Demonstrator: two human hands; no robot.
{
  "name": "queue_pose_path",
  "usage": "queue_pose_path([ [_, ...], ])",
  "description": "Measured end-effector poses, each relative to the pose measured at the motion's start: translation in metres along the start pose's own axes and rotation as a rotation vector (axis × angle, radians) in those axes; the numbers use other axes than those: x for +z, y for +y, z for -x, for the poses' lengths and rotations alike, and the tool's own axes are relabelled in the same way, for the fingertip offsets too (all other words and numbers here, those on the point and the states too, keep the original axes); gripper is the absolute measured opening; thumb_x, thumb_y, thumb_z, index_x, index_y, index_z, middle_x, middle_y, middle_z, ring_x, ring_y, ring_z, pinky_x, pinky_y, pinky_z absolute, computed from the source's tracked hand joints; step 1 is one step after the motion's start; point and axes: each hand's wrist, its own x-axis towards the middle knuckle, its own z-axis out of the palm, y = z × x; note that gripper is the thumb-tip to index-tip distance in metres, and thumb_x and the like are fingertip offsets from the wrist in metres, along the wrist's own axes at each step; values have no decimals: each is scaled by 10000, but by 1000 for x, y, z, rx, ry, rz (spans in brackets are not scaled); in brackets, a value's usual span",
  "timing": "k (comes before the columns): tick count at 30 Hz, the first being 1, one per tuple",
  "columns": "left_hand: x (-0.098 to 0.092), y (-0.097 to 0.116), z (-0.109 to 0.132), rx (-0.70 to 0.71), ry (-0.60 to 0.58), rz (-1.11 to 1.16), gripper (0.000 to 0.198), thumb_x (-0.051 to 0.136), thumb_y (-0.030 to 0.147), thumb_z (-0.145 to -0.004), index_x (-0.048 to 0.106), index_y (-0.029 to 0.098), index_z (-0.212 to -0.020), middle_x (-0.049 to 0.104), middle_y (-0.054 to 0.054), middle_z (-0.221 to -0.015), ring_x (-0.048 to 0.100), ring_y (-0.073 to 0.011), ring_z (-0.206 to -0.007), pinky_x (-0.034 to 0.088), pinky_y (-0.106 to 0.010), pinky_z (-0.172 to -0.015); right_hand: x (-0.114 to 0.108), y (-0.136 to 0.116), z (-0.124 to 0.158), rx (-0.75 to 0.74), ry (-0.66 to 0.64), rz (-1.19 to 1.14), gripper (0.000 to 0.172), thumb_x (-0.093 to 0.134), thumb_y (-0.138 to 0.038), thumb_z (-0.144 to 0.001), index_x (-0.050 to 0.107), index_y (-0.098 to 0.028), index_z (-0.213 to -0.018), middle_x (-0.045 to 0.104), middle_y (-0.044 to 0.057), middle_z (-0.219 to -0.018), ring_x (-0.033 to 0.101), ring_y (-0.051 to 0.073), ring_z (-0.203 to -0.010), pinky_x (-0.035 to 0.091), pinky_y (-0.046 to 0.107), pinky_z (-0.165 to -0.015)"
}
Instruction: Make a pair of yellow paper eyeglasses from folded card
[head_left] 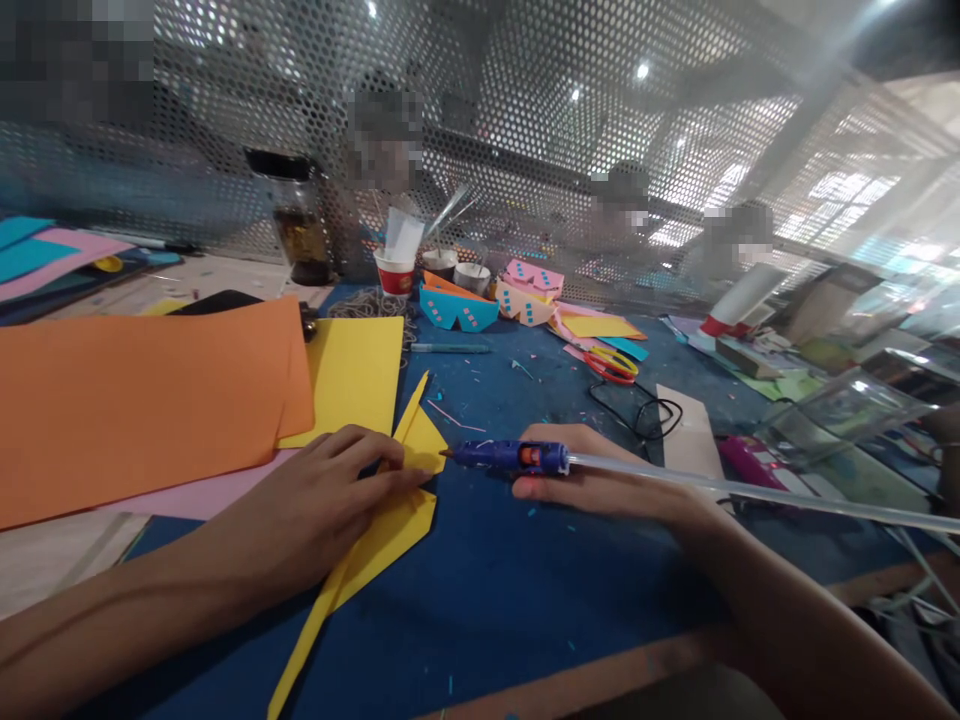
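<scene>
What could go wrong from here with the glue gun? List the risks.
1. The glue gun aims its nozzle close to the left hand, which presses the folded yellow paper; a burn seems possible.
2. The long glue stick juts back past the right hand and could snag clutter there.
3. The black cord loops beside the scissors and may catch.

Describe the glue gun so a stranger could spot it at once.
Start at the blue table and find the folded yellow paper under the left hand. Just right of it, the right hand holds the glue gun: dark blue, with a long clear stick trailing behind, unlike the thin teal pen farther back.
</scene>
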Motion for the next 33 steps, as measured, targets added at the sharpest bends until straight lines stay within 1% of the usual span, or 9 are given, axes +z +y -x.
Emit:
queue_pose_path([
  [5,1,0,3,-44,-8,41,454,409,143,-1112,716,354,-1371,744,-42,-1214,662,-242,-1068,547,-376,-899,0,2,0,-9,-19,6,443,781,-631,-973,655,-207,-953,650,-22,-902,554,143,-794,419,249,-691],
  [11,-1,2,2,-86,-18,56,470,428,150,-1088,742,376,-1355,745,-15,-1211,678,-247,-1067,576,-385,-897,0,-1,-1,-33,-34,31,458,772,-639,-978,634,-203,-942,643,-18,-909,564,145,-806,422,251,-715],
  [15,-2,3,1,-90,-22,61,404,468,200,-1102,751,367,-1338,750,-28,-1201,676,-254,-1066,576,-387,-900,0,-5,-1,-50,-38,49,466,749,-642,-995,614,-202,-921,626,-16,-897,574,148,-813,417,254,-714],
  [19,-1,2,3,-83,-11,49,410,444,203,-1125,746,359,-1355,748,-36,-1208,661,-248,-1075,562,-377,-917,2,-6,-3,-55,-32,101,465,721,-645,-1014,616,-202,-920,636,-7,-908,596,156,-833,417,266,-729],
  [22,0,1,3,-80,-14,48,409,446,221,-1127,734,366,-1378,751,-50,-1208,661,-250,-1069,552,-382,-904,3,-5,-4,-67,-28,119,454,726,-638,-1014,623,-203,-935,655,3,-935,612,162,-855,425,273,-744],
  [25,0,1,2,-82,-12,62,408,448,225,-1125,748,368,-1361,761,-46,-1192,670,-252,-1054,545,-380,-891,4,-3,-4,-77,-27,120,436,721,-621,-1024,631,-203,-941,662,9,-944,619,166,-866,431,277,-752],
  [33,-1,1,1,-70,-6,56,413,443,218,-1115,746,369,-1352,768,-39,-1191,673,-251,-1050,542,-375,-894,7,-5,-4,-30,-19,105,425,733,-629,-1012,661,-212,-977,680,6,-960,617,169,-867,447,273,-755],
])
